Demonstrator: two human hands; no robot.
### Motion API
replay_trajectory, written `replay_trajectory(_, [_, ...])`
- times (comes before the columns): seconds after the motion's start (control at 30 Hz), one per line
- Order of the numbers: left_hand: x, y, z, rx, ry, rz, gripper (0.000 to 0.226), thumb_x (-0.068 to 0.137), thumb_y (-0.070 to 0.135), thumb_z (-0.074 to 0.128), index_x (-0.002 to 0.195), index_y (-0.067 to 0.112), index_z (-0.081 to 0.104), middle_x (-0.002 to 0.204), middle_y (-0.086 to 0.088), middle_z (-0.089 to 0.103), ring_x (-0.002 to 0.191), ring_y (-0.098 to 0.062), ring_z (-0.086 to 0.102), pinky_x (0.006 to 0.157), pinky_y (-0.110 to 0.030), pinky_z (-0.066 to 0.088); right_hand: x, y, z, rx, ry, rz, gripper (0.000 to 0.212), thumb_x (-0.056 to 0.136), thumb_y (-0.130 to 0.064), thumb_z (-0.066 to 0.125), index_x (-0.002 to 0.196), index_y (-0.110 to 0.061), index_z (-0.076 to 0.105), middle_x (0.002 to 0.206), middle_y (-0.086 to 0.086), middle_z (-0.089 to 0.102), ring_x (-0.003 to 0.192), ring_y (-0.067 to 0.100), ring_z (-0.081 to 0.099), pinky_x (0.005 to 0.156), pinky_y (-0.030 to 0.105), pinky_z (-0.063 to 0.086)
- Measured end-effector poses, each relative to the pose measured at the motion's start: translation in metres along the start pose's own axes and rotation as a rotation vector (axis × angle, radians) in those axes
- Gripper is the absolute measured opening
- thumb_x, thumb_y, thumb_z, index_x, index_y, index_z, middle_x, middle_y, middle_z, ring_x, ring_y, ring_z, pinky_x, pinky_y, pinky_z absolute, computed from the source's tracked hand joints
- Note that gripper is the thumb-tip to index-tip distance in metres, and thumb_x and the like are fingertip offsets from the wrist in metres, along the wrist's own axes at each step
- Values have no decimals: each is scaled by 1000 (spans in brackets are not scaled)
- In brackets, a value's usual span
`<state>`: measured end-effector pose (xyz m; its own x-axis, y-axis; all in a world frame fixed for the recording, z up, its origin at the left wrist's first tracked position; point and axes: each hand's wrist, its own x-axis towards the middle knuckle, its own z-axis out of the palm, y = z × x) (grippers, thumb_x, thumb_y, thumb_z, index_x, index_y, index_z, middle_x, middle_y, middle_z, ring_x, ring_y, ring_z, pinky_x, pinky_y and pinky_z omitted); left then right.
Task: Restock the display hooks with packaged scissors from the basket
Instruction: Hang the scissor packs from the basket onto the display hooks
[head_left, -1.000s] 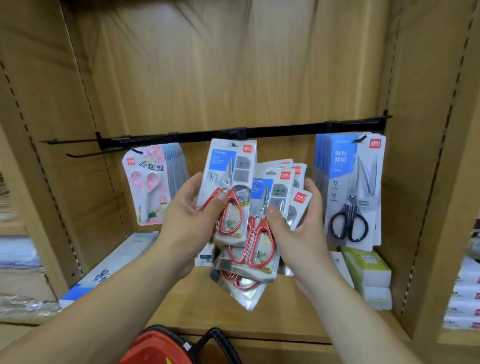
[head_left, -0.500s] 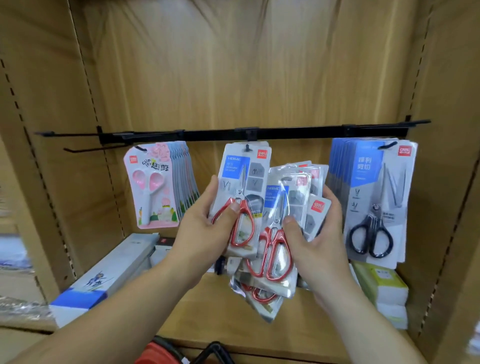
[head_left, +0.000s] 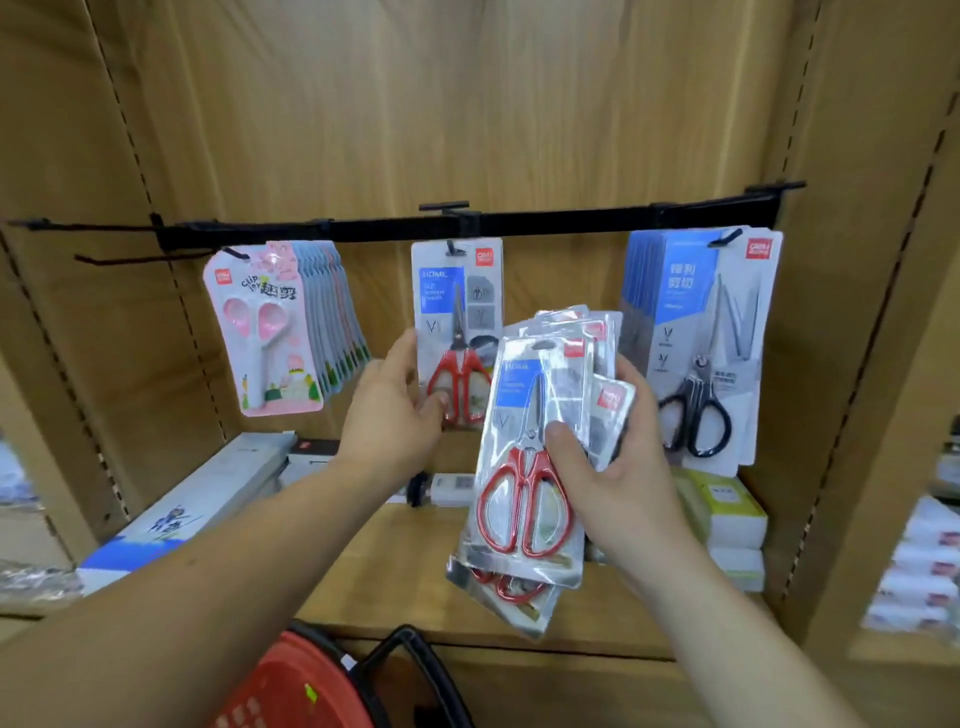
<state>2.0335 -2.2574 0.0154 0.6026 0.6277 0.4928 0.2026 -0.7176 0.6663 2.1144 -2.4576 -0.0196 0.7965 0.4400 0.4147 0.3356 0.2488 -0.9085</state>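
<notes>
1 hung pack (head_left: 457, 332) of red scissors is on the middle hook (head_left: 456, 248) of the rail (head_left: 571, 215), the only one there. My left hand (head_left: 392, 415) pinches its lower left edge, thumb on the front by the red handles, fingers behind. My right hand (head_left: 623, 467) grips a fanned stack (head_left: 524, 467) of the same scissors, thumb pressed on the front pack. The stack is just right of the hung pack and lower. I cannot count it exactly: several card tops show behind the front one, and 1 more pack pokes out below.

So I judge this hook barely begun: 1 up, a handful to go. The hook to the left carries a full row of pink packs (head_left: 265, 332), and the one to the right a row of black packs (head_left: 701, 343), so neither looks in need. 1 bare hook (head_left: 119, 257) sticks out at far left. The basket (head_left: 291, 686) sits below me; its inside is out of sight, so I cannot tell what it holds.
</notes>
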Motion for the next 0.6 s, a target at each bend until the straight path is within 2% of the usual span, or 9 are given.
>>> replay_trajectory(0.07, [-13, -2, 3, 17, 96, -13, 48, 100, 31, 67, 145, 26, 52, 130, 0, 54, 109, -16, 60, 102, -39, 52, 0, 1, 1, 19, -7, -5, 68, 101, -15, 70, 152, -44, 35, 130, -20, 69, 116, -1, 69, 91, 32, 62])
replay_trajectory(0.1, [-24, -1, 3, -42, 119, -22, 35, 101, 35, 66, 131, 20, 61, 121, -1, 59, 103, -16, 62, 97, -40, 54, 0, 2, 2, 36, -8, -3, 68, 101, -16, 70, 152, -44, 36, 130, -19, 69, 115, -2, 69, 88, 27, 62])
replay_trajectory(0.13, [-37, 1, 2, -140, 82, -45, 26, 100, 41, 65, 116, 20, 67, 108, -1, 66, 94, -16, 65, 88, -40, 56, 0, 2, 4, 53, -1, 0, 67, 101, -15, 70, 152, -43, 36, 129, -19, 69, 113, -4, 69, 83, 23, 62])
replay_trajectory(0.2, [-65, 10, 1, -361, -142, -163, 36, 95, 57, 63, 98, 22, 71, 92, -1, 75, 86, -20, 73, 79, -41, 61, 1, 2, 9, 87, 32, 14, 67, 100, -13, 71, 152, -40, 38, 128, -17, 71, 107, -8, 70, 75, 15, 59])
replay_trajectory(0.27, [-83, 18, 0, -513, -275, -289, 42, 86, 66, 66, 96, 26, 73, 94, -2, 79, 89, -25, 78, 80, -44, 63, 2, 3, 16, 154, 56, 45, 68, 99, -11, 73, 152, -36, 40, 127, -12, 73, 102, -5, 72, 71, 14, 58])
replay_trajectory(0.4, [-92, 26, -4, -702, -222, -296, 33, 81, 48, 78, 103, 22, 75, 90, -3, 81, 82, -24, 79, 65, -34, 62, 0, 3, 26, 225, 71, 69, 65, 98, -11, 74, 148, -40, 44, 122, -11, 77, 107, 5, 75, 76, 23, 63])
replay_trajectory(0.5, [-92, 29, -5, -784, -176, -269, 24, 90, 34, 77, 108, 18, 76, 95, -8, 81, 85, -26, 79, 68, -34, 63, 0, 0, 29, 265, 83, 56, 57, 98, -17, 75, 143, -41, 48, 116, -17, 78, 103, 0, 75, 71, 19, 61])
replay_trajectory(0.6, [-88, 32, -4, -866, -137, -282, 24, 96, 28, 70, 117, 16, 72, 101, -10, 81, 90, -28, 79, 70, -36, 64, 1, -2, 28, 276, 117, 55, 56, 97, -28, 74, 145, -42, 48, 115, -23, 76, 101, -6, 73, 69, 13, 58])
